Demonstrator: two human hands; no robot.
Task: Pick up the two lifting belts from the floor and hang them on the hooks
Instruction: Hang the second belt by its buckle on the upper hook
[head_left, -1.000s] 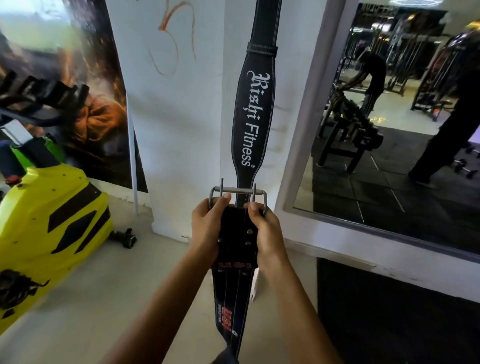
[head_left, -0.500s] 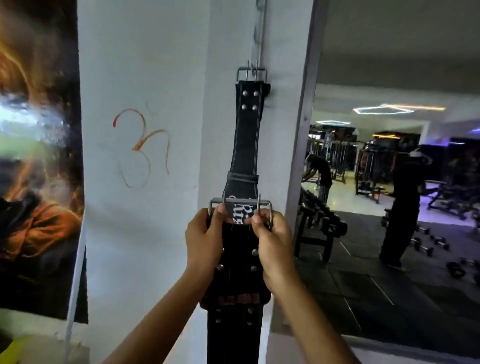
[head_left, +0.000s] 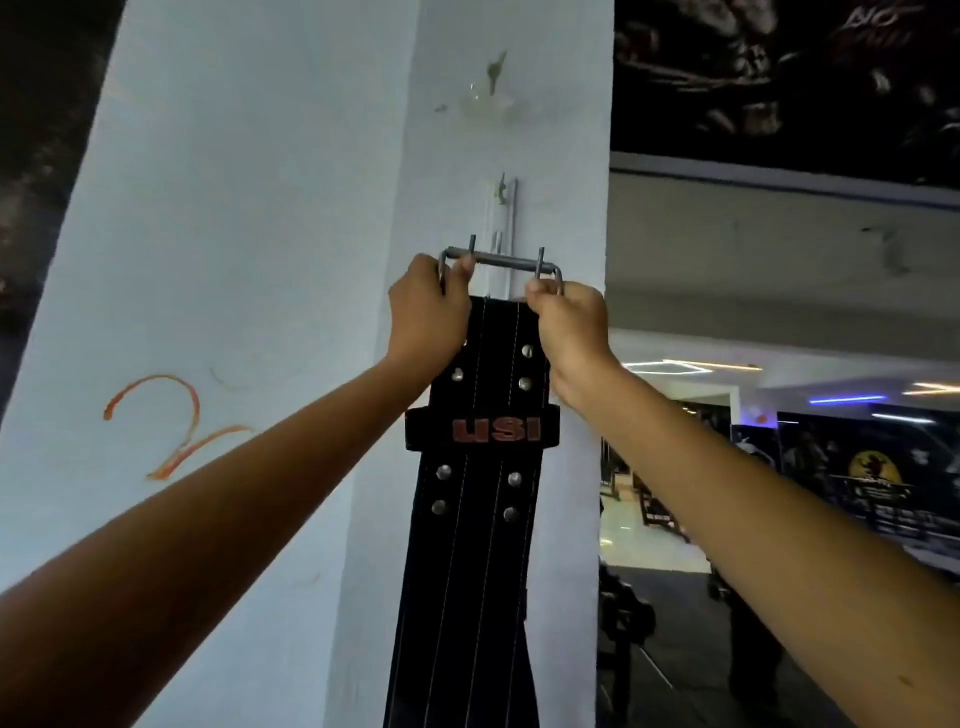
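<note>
I hold a black leather lifting belt (head_left: 483, 499) with red "USI" lettering up against a white pillar. My left hand (head_left: 428, 317) grips the left end of its metal buckle (head_left: 501, 260) and my right hand (head_left: 569, 327) grips the right end. The buckle bar sits just below a small metal hook (head_left: 503, 193) on a strip fixed to the pillar. The belt hangs straight down between my forearms. The other belt, which hung on this pillar earlier, is hidden behind the USI belt.
The white pillar (head_left: 260, 260) carries an orange painted mark (head_left: 166, 426) at left. A mirror (head_left: 779, 467) at right reflects the gym floor and equipment. A chipped patch (head_left: 491, 98) marks the pillar above the hook.
Both hands have raised the USI belt's buckle from waist height up the pillar to just under the hook. My view has tilted upward, and the hanging belt is now covered.
</note>
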